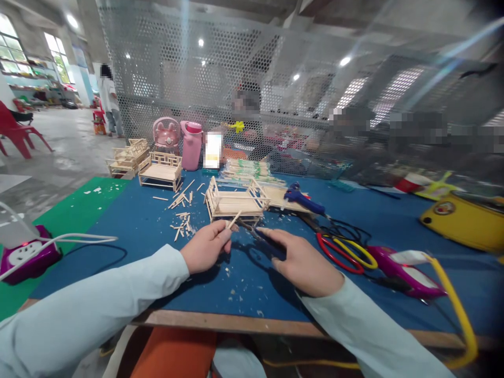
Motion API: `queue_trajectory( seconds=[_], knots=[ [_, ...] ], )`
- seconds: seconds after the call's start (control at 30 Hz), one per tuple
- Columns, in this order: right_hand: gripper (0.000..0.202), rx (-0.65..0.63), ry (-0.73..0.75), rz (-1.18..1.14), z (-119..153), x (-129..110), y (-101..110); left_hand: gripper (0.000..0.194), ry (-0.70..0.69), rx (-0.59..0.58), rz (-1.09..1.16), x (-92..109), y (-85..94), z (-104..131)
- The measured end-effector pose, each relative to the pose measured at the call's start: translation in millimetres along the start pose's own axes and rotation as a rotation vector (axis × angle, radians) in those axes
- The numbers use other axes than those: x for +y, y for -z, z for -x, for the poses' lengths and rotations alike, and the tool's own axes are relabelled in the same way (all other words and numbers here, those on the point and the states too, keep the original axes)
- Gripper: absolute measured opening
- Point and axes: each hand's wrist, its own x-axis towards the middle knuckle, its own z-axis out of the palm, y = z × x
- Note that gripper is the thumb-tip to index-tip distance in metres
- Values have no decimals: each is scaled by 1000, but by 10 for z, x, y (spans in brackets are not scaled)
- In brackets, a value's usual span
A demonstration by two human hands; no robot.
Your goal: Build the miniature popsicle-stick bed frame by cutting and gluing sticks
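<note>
My left hand [208, 244] is closed, pinching a short thin wooden stick [235, 219] that points up and to the right. My right hand [303, 260] is wrapped round a dark-handled hand tool [270, 245], like pliers or scissors. Its narrow jaws reach left toward the stick, and I cannot tell whether they touch it. Just beyond both hands stands a miniature wooden bench [238, 202] built of sticks, with railed ends. Loose cut stick pieces [181, 226] lie left of it. Small chips are scattered on the blue mat [157, 268].
Further miniature benches [160, 170] stand back left, near a pink bottle [191, 147] and a lit phone [213, 150]. Bundled sticks [248, 170] lie behind. On the right are a blue glue gun [301, 199], red- and yellow-handled scissors [342, 254], a purple power strip [407, 270] and a yellow case [464, 220].
</note>
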Motion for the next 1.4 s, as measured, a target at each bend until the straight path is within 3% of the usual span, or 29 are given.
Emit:
queue_trajectory(
  seconds=[0.17,0.33,0.6,0.8,1.0,1.4],
  knots=[
    [65,14,63,-31,-42,9,-33,26,12,-63,-22,-7,-2,15],
    [62,26,118,-74,-79,15,-56,26,23,-29,-104,75,-35,33],
    [64,114,201,-63,-97,78,-117,31,-79,99,-252,11,-92,-11],
    [67,202,360,-102,-327,264,-110,27,-146,223,-276,147,-201,-168],
    [71,214,347,-118,-316,433,-297,26,-174,204,-333,81,-244,-166],
    [74,135,315,-228,-274,351,-349,30,-120,123,-326,22,-173,-56]
  ],
)
